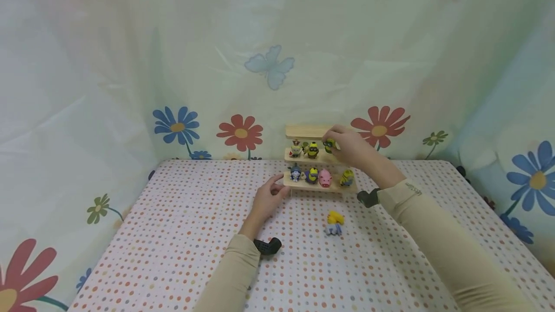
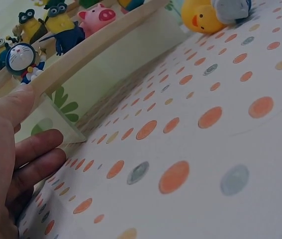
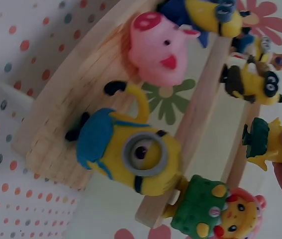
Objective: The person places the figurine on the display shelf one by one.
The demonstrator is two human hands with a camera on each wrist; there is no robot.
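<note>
A three-step wooden display shelf (image 1: 310,187) holds small toy figurines. My right hand (image 1: 353,149) pinches a yellow-and-green figurine (image 3: 267,144) between thumb and fingers at the middle step's right part. At the lower step's left end is my left hand (image 1: 270,197), its thumb on the wood and other fingers beside the clear side support (image 2: 63,122). The lower step carries a blue-and-white cat figure (image 2: 22,60), a yellow figure in dark blue (image 2: 61,32), a pink pig (image 3: 158,52) and a one-eyed yellow figure (image 3: 136,149). A pink-haired figure in green (image 3: 205,206) stands near my right hand.
In front of the shelf, a yellow duck (image 1: 335,217) and a grey-blue figure (image 1: 333,229) lie close together on the dotted tablecloth (image 1: 195,235). A flowered curtain (image 1: 303,23) rises behind. Further yellow figures (image 1: 312,150) stand on the middle step.
</note>
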